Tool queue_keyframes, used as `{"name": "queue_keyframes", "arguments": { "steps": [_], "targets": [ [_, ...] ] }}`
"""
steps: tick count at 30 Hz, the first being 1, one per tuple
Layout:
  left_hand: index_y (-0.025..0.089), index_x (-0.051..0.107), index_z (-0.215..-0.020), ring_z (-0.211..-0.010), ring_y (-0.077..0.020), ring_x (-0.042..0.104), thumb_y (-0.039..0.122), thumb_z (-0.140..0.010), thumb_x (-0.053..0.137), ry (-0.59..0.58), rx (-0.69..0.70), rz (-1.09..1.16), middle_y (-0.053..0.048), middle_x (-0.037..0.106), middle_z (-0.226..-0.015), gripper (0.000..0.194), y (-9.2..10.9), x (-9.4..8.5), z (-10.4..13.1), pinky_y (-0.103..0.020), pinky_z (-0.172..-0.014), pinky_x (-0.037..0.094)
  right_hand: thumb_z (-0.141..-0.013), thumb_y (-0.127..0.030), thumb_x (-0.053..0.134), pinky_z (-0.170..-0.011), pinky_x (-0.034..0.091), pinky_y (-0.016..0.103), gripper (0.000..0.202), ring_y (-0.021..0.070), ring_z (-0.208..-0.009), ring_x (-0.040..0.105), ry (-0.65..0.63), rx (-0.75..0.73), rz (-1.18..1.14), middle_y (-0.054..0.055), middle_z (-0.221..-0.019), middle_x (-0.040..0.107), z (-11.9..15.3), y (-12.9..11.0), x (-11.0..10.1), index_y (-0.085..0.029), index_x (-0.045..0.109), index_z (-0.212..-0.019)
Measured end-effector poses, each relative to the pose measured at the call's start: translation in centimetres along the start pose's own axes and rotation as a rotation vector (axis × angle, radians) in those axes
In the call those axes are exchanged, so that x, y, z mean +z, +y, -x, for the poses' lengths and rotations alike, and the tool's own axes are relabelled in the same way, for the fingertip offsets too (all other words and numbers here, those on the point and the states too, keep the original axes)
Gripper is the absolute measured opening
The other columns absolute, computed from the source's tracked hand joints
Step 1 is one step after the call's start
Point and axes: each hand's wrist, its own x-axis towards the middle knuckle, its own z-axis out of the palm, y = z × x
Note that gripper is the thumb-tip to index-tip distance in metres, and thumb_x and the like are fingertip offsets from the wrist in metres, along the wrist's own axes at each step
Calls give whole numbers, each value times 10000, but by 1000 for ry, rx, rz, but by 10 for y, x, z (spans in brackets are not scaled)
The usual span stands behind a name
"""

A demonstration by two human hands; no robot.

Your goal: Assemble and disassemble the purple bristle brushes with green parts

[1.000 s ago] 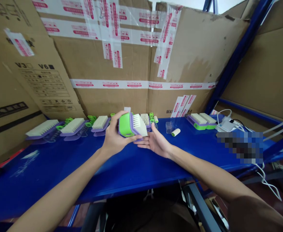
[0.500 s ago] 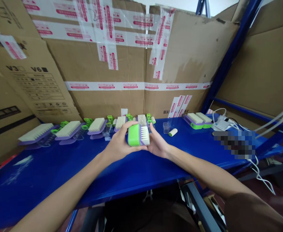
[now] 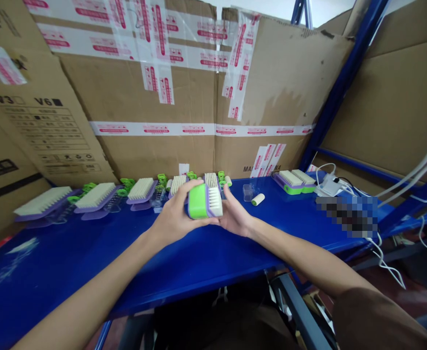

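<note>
A green and purple brush with off-white bristles (image 3: pixel 197 201) is raised over the table, its green end facing me and its bristles to the right. My left hand (image 3: pixel 175 216) is wrapped round it, thumb over the top and fingers underneath. My right hand (image 3: pixel 237 216) holds it from the right side, thumb upright next to the bristles; its fingertips are hidden behind the brush. Just to the right on the table lie a small clear plastic piece (image 3: pixel 248 192) and a short white cylinder with a green end (image 3: pixel 258 199).
Several similar brushes (image 3: pixel 94 197) line the back of the blue table (image 3: pixel 206 257), with green clips (image 3: pixel 127 185) and clear parts between them. At the right stand a green-based brush pair (image 3: pixel 295 181), a white adapter (image 3: pixel 332 185) and cables. Taped cardboard (image 3: pixel 184 97) walls the back.
The brush has turned slightly in my hands, its bristles tipping a little more toward me. The whole view has shifted slightly; both hands keep their hold.
</note>
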Motion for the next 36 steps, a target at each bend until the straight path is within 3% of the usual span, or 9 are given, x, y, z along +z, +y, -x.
{"name": "queue_keyframes", "arguments": {
  "steps": [5,9,13,17,20,24,28,32,36],
  "targets": [
    [318,490,-1620,-1364,-373,743,576,-788,1032,92,52,-31,-132,710,-1498,1026,3,1,-3,-533,-1153,628,-1146,-821,163,-1110,592,420,917,243,-1040,800,17,-18,-22,160,-1247,854,1,0,1,-168,727,-1456],
    [317,527,-1591,-1330,-364,761,584,-783,1032,-67,9,-24,-121,725,-1487,990,5,0,-6,-503,-1100,654,-1138,-836,141,-1089,593,386,947,219,-988,799,14,26,-23,143,-1227,858,1,1,2,-167,759,-1398],
    [302,511,-1593,-1351,-368,744,558,-761,1053,95,6,-60,-130,713,-1492,1026,7,-1,-6,-511,-1121,640,-1142,-832,160,-1111,574,383,934,224,-1025,796,22,8,-32,144,-1183,862,0,3,1,-165,774,-1369],
    [306,529,-1564,-1244,-341,789,567,-737,1063,-46,6,-36,-109,731,-1448,1017,9,-3,-6,-466,-1029,671,-1141,-833,143,-1054,599,395,935,234,-980,794,-7,29,-39,132,-1190,866,-2,4,1,-185,775,-1378],
    [295,500,-1581,-1305,-355,764,541,-766,1050,79,47,-37,-123,721,-1454,1013,11,-3,-6,-486,-1076,654,-1148,-819,137,-1067,591,381,938,229,-997,796,4,31,-46,139,-1195,864,-2,4,1,-171,774,-1383],
    [285,523,-1540,-1207,-328,792,489,-776,1029,9,54,-61,-106,733,-1393,938,12,-2,-6,-457,-1015,672,-1136,-836,151,-1078,590,416,953,259,-1043,797,-36,33,-30,161,-1211,856,-2,3,2,-160,744,-1449],
    [276,501,-1557,-1220,-332,782,470,-764,1023,142,97,-87,-113,723,-1378,968,12,-1,-6,-457,-1006,678,-1132,-837,116,-1077,590,405,991,255,-1037,803,-40,34,-26,166,-1198,856,-1,3,1,-139,752,-1432],
    [279,521,-1559,-1203,-322,793,451,-791,1008,6,114,-69,-106,738,-1390,926,12,1,-5,-451,-1013,683,-1145,-824,173,-1046,600,391,929,249,-1015,802,-18,43,-25,153,-1184,860,-1,5,1,-157,762,-1412],
    [278,480,-1604,-1251,-345,772,448,-783,1013,157,158,-95,-122,720,-1400,993,14,4,-4,-482,-1037,680,-1156,-800,140,-1088,591,423,921,261,-1043,806,-14,18,-25,147,-1147,865,-1,5,3,-169,765,-1395]
  ]
}}
